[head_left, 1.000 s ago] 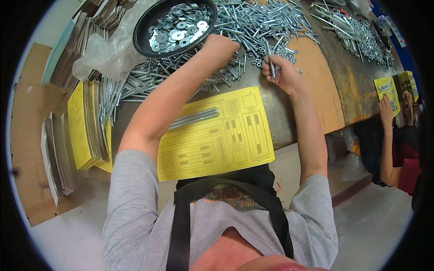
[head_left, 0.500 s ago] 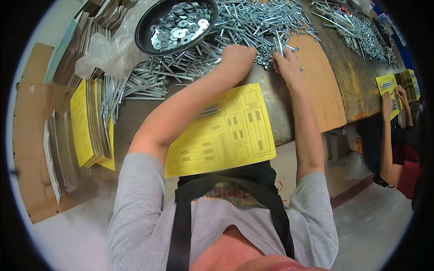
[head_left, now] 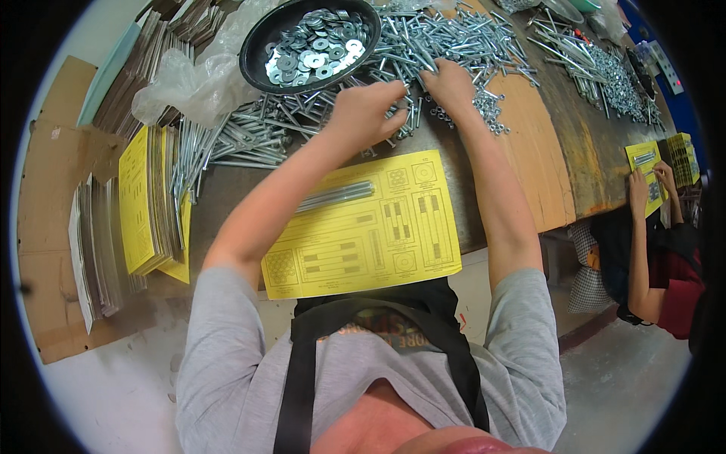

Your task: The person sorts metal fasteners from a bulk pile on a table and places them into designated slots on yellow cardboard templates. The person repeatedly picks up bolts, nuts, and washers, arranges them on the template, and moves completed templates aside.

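Note:
My left hand point(head_left: 364, 113) is curled at the near edge of a heap of bolts point(head_left: 454, 41), its thumb and fingers bent toward each other. What lies between them is hidden. Just right of it and slightly farther away, my right hand point(head_left: 454, 89) reaches into the heap with fingertips pinched among the bolts; I cannot make out what they grip. Small hex nuts point(head_left: 490, 110) lie beside that wrist. Closest to my body is a yellow printed card point(head_left: 363, 242) with drawn part outlines. Several long metal rods point(head_left: 336, 197) rest side by side on its upper part, partly behind my left forearm.
A black bowl of washers point(head_left: 310, 49) stands beyond my left hand. Stacked yellow cards point(head_left: 147, 204), long bolts point(head_left: 249, 132) and a plastic bag point(head_left: 189, 91) are at left. Cardboard point(head_left: 529, 151) covers the table at right. A co-worker's hands point(head_left: 652, 181) handle another yellow card.
My right hand has moved left and farther into the bolt heap, away from the nuts. My left hand has drawn back to the left, and the rods on the card show more fully.

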A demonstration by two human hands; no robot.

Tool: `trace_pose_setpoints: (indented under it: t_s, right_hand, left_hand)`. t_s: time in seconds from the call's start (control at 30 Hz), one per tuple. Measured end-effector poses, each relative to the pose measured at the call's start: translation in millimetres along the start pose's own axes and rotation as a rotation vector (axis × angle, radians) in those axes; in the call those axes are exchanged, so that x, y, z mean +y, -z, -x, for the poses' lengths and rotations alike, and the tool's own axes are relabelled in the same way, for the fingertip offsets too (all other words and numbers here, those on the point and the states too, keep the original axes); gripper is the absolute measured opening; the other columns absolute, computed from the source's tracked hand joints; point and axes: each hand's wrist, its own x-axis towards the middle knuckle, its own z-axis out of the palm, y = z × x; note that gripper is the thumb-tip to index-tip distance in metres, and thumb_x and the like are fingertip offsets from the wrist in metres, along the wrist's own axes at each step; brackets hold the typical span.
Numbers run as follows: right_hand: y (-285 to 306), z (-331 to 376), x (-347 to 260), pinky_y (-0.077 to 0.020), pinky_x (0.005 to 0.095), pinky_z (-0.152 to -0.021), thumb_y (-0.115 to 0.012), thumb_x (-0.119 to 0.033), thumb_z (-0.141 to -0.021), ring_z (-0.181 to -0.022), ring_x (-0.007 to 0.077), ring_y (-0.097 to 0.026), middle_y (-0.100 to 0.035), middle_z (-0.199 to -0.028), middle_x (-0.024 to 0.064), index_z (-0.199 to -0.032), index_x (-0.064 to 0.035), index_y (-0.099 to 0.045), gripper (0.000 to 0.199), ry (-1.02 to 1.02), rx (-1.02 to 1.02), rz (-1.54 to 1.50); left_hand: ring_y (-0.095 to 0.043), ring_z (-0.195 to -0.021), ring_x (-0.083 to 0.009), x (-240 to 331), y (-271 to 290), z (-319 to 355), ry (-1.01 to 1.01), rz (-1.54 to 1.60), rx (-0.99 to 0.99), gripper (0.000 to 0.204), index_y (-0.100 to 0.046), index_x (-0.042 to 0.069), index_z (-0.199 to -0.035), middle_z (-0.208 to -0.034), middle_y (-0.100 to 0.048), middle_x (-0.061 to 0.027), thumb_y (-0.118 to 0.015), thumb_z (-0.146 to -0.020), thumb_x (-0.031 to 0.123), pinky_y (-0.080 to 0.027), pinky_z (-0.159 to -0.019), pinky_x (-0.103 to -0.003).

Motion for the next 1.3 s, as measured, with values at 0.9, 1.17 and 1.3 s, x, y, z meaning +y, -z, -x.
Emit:
trace_pose_setpoints:
  t_s: [0.9, 1.17, 1.3]
  right_hand:
    - [23.4, 246.0, -99.5, -0.0501, 0.0411, -0.063, -0.070, -0.020, -0.086, -0.071, 0.0331, -0.065, -0.067, -0.079, 0.0119, -0.092, -0.0083, -0.068, 0.014, 0.598, -0.559, 0.075]
    - [21.9, 266.9, -109.7, -0.0512, 0.0385, -0.064, -0.072, -0.020, -0.085, -0.071, 0.0299, -0.067, -0.068, -0.081, 0.0100, -0.100, -0.0085, -0.069, 0.019, 0.473, -0.591, 0.108]
    - [11.3, 261.0, -114.6, -0.0505, 0.0395, -0.062, -0.070, -0.024, -0.086, -0.072, 0.0268, -0.064, -0.062, -0.078, 0.0063, -0.101, -0.0118, -0.066, 0.020, 0.697, -0.416, 0.043]
  left_hand:
    - [-0.062, -0.090, -0.0327, 51.0, 93.0, 276.9, 0.455, 0.349, -0.272, 0.021, -0.059, 0.008, -0.099, -0.101, -0.060, -0.0098, -0.069, -0.083, 0.018, -0.050, -0.075, -0.042]
    - [-0.064, -0.088, -0.0284, 73.0, 71.1, 284.4, 0.531, 0.246, -0.062, 0.045, -0.061, 0.004, -0.110, -0.112, -0.062, -0.0105, -0.079, -0.076, 0.028, -0.052, -0.074, -0.037]
    - [-0.065, -0.094, -0.0296, 74.1, 70.1, 286.3, 0.583, 0.251, -0.089, 0.050, -0.062, 0.005, -0.113, -0.114, -0.062, -0.0109, -0.080, -0.074, 0.029, -0.053, -0.077, -0.038]
